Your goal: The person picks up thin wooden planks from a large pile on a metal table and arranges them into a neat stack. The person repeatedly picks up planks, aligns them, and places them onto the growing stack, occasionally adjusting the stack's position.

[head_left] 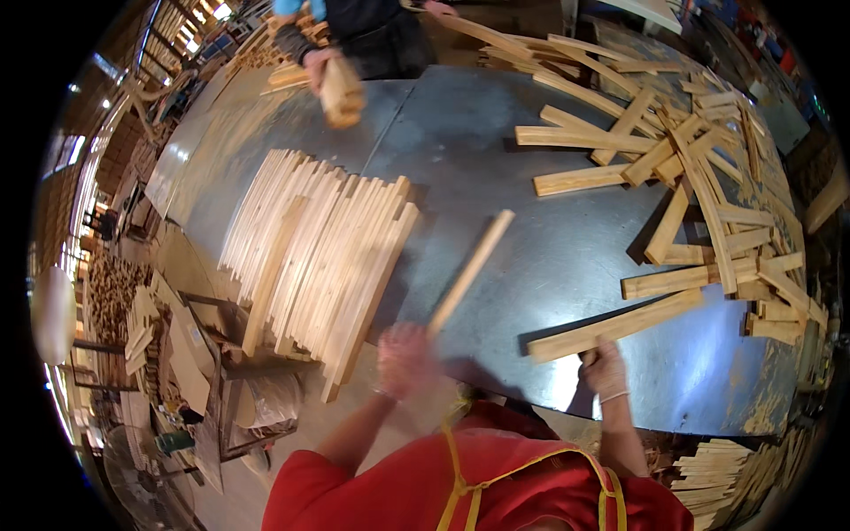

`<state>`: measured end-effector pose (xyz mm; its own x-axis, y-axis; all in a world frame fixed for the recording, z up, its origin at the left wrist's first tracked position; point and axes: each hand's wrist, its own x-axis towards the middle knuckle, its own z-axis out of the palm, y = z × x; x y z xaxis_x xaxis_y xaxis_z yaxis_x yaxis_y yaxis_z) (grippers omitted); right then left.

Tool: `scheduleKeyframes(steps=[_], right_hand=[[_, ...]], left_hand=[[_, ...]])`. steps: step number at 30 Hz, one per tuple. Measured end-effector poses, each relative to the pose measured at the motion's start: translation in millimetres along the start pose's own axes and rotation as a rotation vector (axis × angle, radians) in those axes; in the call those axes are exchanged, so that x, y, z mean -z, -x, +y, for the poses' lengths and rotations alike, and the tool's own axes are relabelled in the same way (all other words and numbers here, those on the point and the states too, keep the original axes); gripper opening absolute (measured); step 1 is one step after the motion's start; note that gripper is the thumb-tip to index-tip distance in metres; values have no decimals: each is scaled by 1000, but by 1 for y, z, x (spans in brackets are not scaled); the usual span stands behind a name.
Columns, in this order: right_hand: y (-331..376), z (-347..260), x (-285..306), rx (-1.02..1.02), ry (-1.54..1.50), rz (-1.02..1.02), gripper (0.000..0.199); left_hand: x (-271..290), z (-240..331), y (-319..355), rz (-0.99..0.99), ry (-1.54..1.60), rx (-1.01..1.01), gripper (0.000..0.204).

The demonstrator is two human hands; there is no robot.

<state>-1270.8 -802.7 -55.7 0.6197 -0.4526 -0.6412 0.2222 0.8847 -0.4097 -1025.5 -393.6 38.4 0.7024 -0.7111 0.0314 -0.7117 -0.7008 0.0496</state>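
Left hand (405,358): fist wrapped round near end of a thin slat (471,268).
Slat axis: slants far-right, just right of the slat stack (319,257).
Right hand (606,369): pinching the thick plank (615,326).

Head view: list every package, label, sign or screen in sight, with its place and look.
None can be made out: only bare wooden slats stacked on the grey metal table, loose slats piled to the right, and more wood stacked around the shop.

Warm overhead light, tabletop glare, motion-blurred hands.
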Motion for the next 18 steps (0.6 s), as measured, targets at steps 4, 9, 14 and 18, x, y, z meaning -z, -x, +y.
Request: scheduleKeyframes(steps=[4,9,14,18], right_hand=[[45,107,-76,-172,168,-207,17],[35,182,-110,-236,346,-378,17],[59,216,-164,-278,771,-267,24],[67,110,-170,-45,1092,-302,22]], left_hand=[[3,-98,25,67,-285,240,72],[26,-39,-22,-144,76,71,80],[30,24,-50,-559,194,-58,69],[4,-14,-19,-433,276,-71,55]])
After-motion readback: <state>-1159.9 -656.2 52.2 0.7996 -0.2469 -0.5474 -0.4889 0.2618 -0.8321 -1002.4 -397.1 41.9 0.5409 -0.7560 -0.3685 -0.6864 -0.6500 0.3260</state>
